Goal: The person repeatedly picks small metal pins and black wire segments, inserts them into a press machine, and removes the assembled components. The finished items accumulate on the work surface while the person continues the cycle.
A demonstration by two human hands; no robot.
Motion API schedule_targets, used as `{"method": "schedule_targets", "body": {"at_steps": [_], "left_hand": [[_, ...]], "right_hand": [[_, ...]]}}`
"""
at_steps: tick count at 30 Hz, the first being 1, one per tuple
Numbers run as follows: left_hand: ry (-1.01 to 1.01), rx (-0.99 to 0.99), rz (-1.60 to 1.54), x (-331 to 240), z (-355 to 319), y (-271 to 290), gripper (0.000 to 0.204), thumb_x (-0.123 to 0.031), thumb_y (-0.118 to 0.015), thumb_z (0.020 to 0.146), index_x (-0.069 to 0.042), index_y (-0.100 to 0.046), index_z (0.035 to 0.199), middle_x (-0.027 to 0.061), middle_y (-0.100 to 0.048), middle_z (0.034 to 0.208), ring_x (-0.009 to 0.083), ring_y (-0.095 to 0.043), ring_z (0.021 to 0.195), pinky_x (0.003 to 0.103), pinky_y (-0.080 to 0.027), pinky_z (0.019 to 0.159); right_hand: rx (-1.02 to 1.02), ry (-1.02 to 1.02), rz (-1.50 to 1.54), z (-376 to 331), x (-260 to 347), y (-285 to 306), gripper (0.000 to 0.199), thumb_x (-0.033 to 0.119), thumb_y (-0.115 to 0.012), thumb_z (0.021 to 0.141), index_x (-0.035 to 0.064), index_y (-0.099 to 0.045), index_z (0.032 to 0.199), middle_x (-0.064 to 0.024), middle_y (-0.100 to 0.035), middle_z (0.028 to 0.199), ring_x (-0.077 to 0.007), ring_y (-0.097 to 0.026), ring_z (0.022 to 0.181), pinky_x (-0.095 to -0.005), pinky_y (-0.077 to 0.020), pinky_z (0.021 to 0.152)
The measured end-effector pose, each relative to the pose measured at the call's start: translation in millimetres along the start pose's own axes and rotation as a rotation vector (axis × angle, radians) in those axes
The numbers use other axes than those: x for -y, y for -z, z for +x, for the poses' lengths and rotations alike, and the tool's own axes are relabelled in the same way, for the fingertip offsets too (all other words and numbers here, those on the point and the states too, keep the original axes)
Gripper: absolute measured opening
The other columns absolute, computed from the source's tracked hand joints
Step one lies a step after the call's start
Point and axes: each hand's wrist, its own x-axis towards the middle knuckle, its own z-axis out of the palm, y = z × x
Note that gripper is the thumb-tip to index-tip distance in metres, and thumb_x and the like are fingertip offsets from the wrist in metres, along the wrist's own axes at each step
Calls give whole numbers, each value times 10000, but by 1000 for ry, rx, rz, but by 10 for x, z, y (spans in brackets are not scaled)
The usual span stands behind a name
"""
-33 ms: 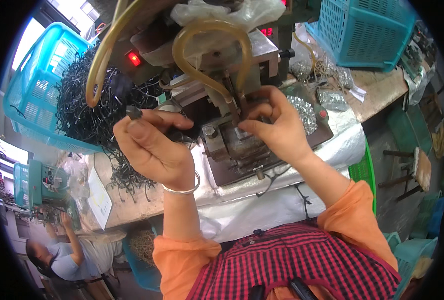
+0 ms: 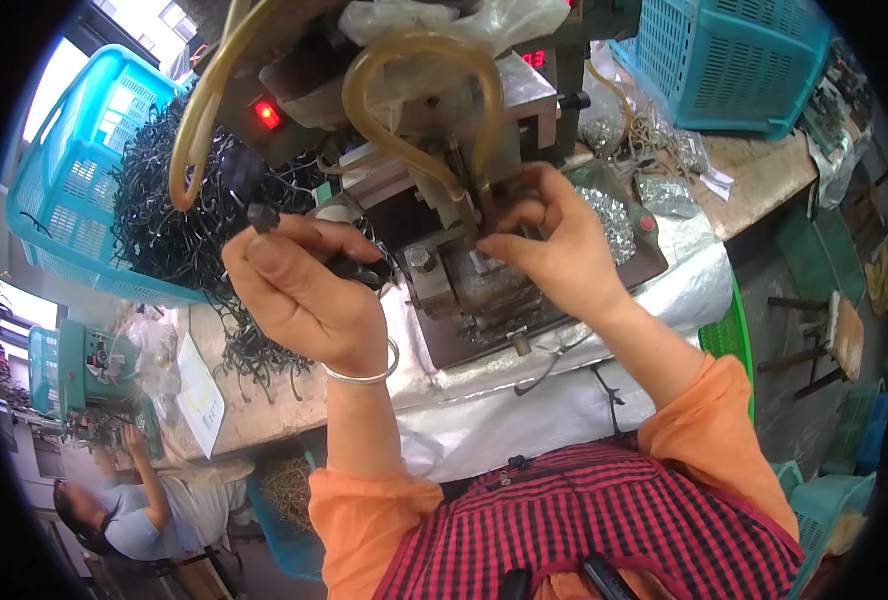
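My left hand point(image 2: 299, 295) is raised left of a bench machine point(image 2: 489, 275), thumb and fingers closed on a dark piece. Its blocky black end point(image 2: 262, 217) sticks up past the thumb, and a glossy black part point(image 2: 362, 272) shows by the fingers; whether they are one thing I cannot tell. At the machine's metal fixture, my right hand point(image 2: 559, 245) has thumb and index fingertip nearly together beside the upright electrode-like bars point(image 2: 474, 205). What these fingers hold, if anything, is hidden. A looped amber hose point(image 2: 424, 50) hangs above both hands.
Thin black curved parts point(image 2: 179, 190) heap beside a blue basket point(image 2: 74, 215) at left. Small shiny metal pieces point(image 2: 609, 225) lie right of the fixture. Black thin frames point(image 2: 554, 365) rest on the foil-covered front edge. Another blue crate point(image 2: 729, 70) stands back right. A person point(image 2: 134, 510) works at lower left.
My left hand has shifted very slightly left, and more of the glossy black part shows by its fingers. My right hand stays almost in place at the fixture.
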Motion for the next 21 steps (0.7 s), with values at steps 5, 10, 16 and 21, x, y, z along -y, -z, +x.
{"method": "schedule_targets", "body": {"at_steps": [5,10,16,21], "left_hand": [[351,188,-56,-442,19,83,272,-202,-364,1089,8,-536,1107,64,-558,824,108,-520,764,246,-405,712],[-27,454,-74,-255,-529,340,210,-13,-628,869,14,-708,1061,164,-680,1016,220,-617,815,304,-482,708],[-453,606,-49,203,-810,19,338,-20,-728,715,-48,-743,1051,120,-714,1142,235,-635,705,333,-538,646],[-451,679,-18,288,-803,-80,384,38,-689,690,-37,-739,1064,141,-723,1114,271,-669,743,329,-529,629]], "right_hand": [[111,-250,346,-114,246,146,674,9,-691,784,-76,-415,1393,-123,-646,1119,-148,-596,998,-271,-475,847],[-29,328,-732,-165,13,498,303,95,-686,777,42,-723,1074,-203,-605,1305,-397,-537,1256,-438,-426,1068],[-349,299,-1254,-235,-877,999,183,118,-778,755,85,-715,924,-214,-608,1273,-396,-499,1299,-474,-434,1025],[-384,360,-1064,-133,-867,1094,148,117,-765,764,76,-684,882,-147,-657,1112,-357,-568,1176,-452,-448,977]]}}
